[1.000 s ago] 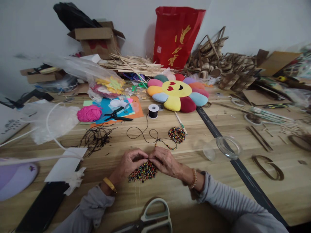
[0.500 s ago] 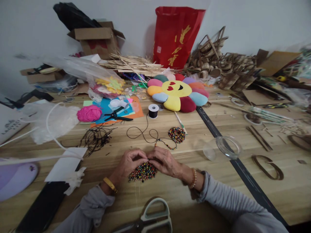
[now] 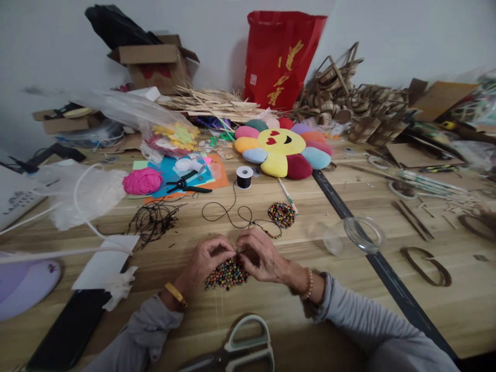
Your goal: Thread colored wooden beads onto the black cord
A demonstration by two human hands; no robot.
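- Left hand [image 3: 205, 259] and right hand [image 3: 267, 258] at beads [image 3: 227, 275]; fingers' grip too small to tell.
- Scissors [image 3: 248, 344] lie nearer.
- Cord [image 3: 234, 192] loops between hands and spool [image 3: 244, 179]; cushion [image 3: 282, 145] beyond.

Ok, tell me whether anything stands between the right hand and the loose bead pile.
Nothing visible does; the right hand is at the edge of the loose bead pile. The scissors lie nearer the body, out of the way.
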